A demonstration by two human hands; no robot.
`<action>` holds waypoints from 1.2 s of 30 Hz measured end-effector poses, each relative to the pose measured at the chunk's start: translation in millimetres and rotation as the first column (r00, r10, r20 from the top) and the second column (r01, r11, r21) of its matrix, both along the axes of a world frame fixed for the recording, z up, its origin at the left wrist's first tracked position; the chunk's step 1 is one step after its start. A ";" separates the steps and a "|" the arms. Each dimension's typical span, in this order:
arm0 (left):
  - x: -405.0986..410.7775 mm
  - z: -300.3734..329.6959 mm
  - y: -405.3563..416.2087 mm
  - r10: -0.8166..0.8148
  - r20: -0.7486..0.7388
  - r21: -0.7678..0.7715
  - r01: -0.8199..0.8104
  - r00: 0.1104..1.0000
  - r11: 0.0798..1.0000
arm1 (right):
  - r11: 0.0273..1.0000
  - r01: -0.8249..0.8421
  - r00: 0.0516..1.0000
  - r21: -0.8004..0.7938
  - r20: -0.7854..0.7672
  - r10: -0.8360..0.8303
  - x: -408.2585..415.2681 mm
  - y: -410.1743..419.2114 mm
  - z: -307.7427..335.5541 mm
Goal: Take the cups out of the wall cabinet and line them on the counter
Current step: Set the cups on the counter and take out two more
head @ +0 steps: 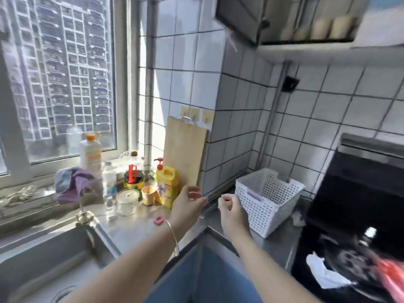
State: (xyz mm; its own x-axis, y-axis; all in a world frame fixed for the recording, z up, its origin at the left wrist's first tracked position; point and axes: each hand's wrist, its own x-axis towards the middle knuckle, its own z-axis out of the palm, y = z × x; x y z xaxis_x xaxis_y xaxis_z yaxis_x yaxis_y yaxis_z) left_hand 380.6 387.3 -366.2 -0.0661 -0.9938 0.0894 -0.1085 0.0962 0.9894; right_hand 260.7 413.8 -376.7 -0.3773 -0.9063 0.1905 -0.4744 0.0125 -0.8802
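Hands (209, 204) above counter (135, 230) corner

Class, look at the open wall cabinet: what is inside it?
Pale rounded cups stand in a row on the wall cabinet shelf. Blur and the door hide their exact number and anything deeper.

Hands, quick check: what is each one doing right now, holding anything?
Left hand: fingers curled, pinching at something thin and clear; cannot tell what.
Right hand: closed in a loose fist; nothing clearly visible in it.
Cups sit in the cabinet.
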 end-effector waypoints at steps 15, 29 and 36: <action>-192.1 144.8 -187.9 -0.378 -0.024 -0.252 0.360 0.926 0.898 | 0.851 0.433 0.888 -0.296 -0.023 -0.460 -149.4 -129.4 158.6; -336.5 285.6 -305.6 -0.480 -0.127 -0.454 0.379 0.868 0.806 | 0.757 0.377 0.850 -0.534 -0.124 -0.511 -296.3 -236.5 304.4; -379.7 348.5 -346.5 -0.465 -0.112 -0.570 0.326 0.878 0.754 | 0.692 0.348 0.804 -0.633 -0.178 -0.567 -343.5 -279.3 352.9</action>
